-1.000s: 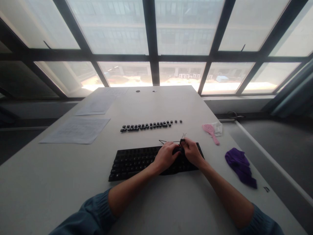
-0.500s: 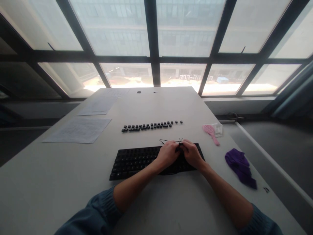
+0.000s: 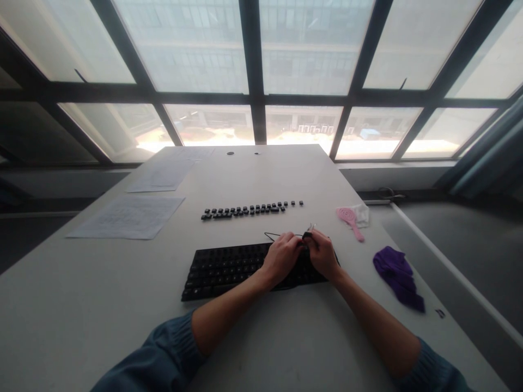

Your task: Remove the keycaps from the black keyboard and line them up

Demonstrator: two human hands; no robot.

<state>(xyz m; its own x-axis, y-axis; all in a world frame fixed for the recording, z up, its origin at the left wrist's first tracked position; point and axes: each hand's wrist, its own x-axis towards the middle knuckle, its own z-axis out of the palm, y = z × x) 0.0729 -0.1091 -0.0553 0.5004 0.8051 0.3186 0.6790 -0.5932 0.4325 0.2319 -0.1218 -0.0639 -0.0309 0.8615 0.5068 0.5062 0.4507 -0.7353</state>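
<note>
My left hand [image 3: 283, 255] and my right hand [image 3: 322, 253] meet above the right part of a black keyboard [image 3: 229, 267], fingertips pinched close together. Between them is a small dark piece [image 3: 306, 234] that looks like a keycap. Thin metal prongs of what appears to be a wire keycap puller [image 3: 312, 226] stick up from the right fingers. The left fingers are closed at the dark piece, and their tips are partly hidden. Both forearms cover some of the keyboard.
Loose black keycaps [image 3: 245, 211] lie in two rows beyond the keyboard. A thin black cable [image 3: 271, 236] loops behind it. Printed sheets [image 3: 126, 218] lie at left. At right are a pink hairbrush [image 3: 347, 216], white tissue [image 3: 362, 215], and purple cloth [image 3: 398, 277] near the table edge.
The metal prongs and dark piece have shifted slightly right and tipped to the right between my fingers. Both hands stay over the keyboard. The view has moved a little.
</note>
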